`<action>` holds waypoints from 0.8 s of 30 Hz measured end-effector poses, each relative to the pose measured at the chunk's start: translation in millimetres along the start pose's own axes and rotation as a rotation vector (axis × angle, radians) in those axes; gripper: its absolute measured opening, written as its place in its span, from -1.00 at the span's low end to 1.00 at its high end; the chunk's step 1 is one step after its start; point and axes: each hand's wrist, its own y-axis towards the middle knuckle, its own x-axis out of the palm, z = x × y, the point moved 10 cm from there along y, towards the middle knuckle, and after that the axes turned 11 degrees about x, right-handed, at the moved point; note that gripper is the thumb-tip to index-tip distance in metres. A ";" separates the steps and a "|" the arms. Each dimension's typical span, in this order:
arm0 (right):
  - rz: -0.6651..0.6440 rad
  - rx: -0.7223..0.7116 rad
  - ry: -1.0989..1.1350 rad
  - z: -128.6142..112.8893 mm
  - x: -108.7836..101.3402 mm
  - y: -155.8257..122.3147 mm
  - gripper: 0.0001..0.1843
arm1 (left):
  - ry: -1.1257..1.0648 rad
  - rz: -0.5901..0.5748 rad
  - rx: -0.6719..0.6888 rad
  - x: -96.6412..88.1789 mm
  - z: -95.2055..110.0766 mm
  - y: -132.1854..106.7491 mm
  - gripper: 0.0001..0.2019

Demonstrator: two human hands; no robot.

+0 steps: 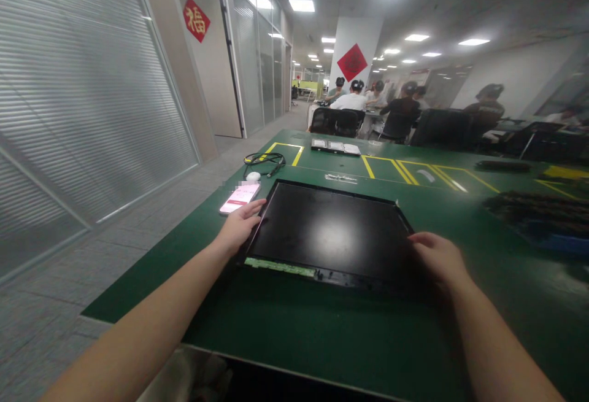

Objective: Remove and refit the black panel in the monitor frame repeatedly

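A black flat display panel (331, 230) lies on the green table (294, 340) in front of me, with a thin green circuit strip (280, 267) along its near edge. My left hand (240, 225) grips the panel's left edge, fingers curled round it. On the right edge rests my right hand (437, 258), its fingers closed over the frame near the near corner.
A lit phone (239, 197), a small white puck (253, 176) and a coiled black cable (264, 159) lie to the left of the panel. Yellow tape boxes, a tray (335, 146) and dark parts (538, 208) fill the far table. People sit at desks behind.
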 end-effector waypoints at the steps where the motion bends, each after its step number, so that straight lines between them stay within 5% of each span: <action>1: -0.008 0.001 0.003 1.3 1.5 0.8 -0.69 | -0.016 0.021 -0.010 -1.1 0.2 -0.3 -0.50; 6: -0.002 0.009 -0.018 -1.0 1.0 -0.6 -0.71 | -0.077 0.124 -0.088 -6.3 -2.8 -1.5 -0.64; 13: 0.009 0.014 -0.011 -6.4 -2.4 -4.7 -0.74 | -0.150 0.115 -0.151 0.2 -6.4 -4.0 -0.65; 24: 0.029 -0.036 0.025 -8.9 -1.2 -6.7 -0.74 | -0.206 0.082 -0.201 2.8 -10.5 -6.5 -0.27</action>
